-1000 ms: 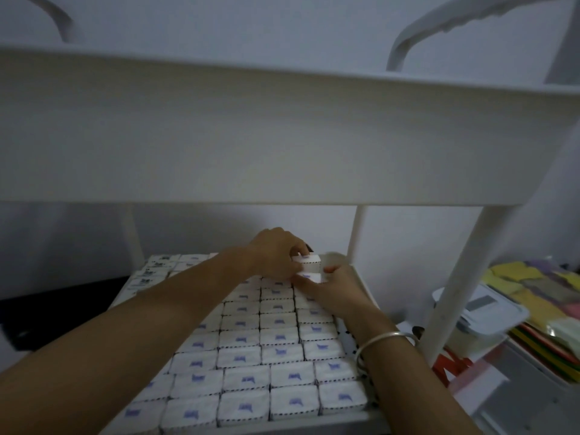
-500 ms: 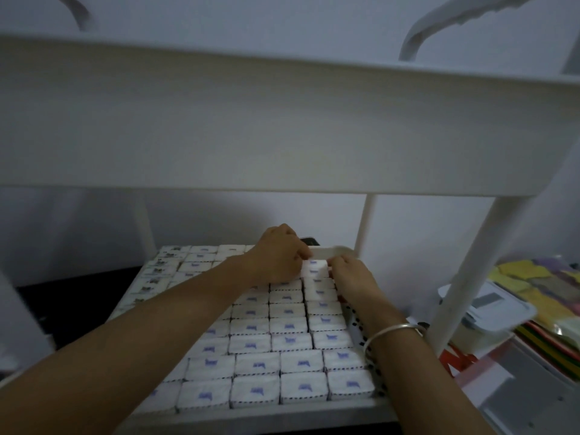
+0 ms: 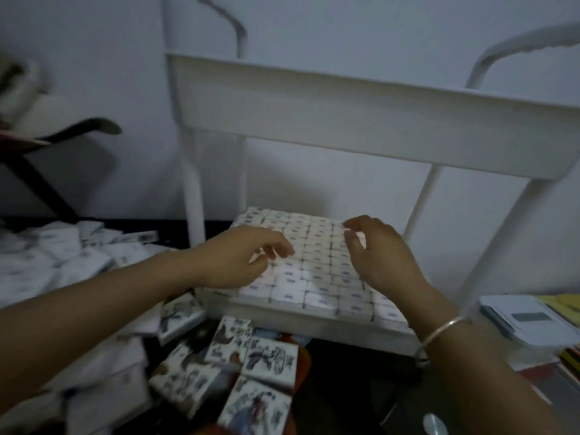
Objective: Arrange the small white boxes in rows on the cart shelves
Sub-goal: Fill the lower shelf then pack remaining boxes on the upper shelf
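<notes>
Small white boxes with purple marks (image 3: 317,271) lie packed in tidy rows on the lower shelf (image 3: 314,324) of a white cart. My left hand (image 3: 238,262) hovers over the shelf's left part, fingers loosely curled, holding nothing. My right hand (image 3: 376,255) hangs over the right part, fingers spread and bent, also empty; a silver bangle sits on its wrist. The cart's upper shelf (image 3: 376,127) spans above the rows.
A heap of loose white packs (image 3: 56,259) lies on the floor at the left. Larger printed boxes (image 3: 251,356) are scattered on the floor below the shelf's front edge. A white lidded container (image 3: 527,318) and coloured sheets sit at the right. A dark chair (image 3: 62,136) stands far left.
Both hands have let go at the shelf's back right corner and drawn back toward me. The view has pulled away and swung left, revealing the floor and the heap of packs.
</notes>
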Demonstrator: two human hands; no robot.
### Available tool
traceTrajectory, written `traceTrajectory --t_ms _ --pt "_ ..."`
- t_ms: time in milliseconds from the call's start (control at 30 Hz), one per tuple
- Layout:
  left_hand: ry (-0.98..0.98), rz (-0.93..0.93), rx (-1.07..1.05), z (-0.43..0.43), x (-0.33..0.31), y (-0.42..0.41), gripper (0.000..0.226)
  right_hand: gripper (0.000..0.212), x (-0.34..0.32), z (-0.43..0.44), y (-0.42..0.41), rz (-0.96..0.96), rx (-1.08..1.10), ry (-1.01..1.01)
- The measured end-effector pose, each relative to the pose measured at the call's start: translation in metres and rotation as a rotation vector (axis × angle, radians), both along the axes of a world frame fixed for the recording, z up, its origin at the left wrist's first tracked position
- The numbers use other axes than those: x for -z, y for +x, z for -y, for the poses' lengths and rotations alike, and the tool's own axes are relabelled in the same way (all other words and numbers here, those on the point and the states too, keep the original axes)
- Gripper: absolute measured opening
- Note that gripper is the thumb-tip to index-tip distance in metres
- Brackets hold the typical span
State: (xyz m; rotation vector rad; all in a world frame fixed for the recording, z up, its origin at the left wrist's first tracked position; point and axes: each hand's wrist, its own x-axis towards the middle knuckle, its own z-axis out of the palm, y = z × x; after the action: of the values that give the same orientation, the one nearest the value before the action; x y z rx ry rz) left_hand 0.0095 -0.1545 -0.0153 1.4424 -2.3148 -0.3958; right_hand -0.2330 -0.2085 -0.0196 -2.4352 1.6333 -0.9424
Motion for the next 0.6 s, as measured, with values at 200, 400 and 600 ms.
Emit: traceTrajectory --t_ms 200,400,600 --pt "-0.051 0.039 -0.103 -0.093 -0.009 0.06 0.038 0.019 0.003 -0.105 0.081 0.045 -0.478 0.145" --pt "-0.113 0.004 -0.3 -0.168 0.002 0.106 0.034 0.028 0.048 -0.148 0.149 -0.043 -0.652 0.087" --pt "-0.311 0.283 -0.439 -0.193 0.028 0.129 0.036 0.038 0.078 -0.128 0.186 0.054 -0.455 -0.012"
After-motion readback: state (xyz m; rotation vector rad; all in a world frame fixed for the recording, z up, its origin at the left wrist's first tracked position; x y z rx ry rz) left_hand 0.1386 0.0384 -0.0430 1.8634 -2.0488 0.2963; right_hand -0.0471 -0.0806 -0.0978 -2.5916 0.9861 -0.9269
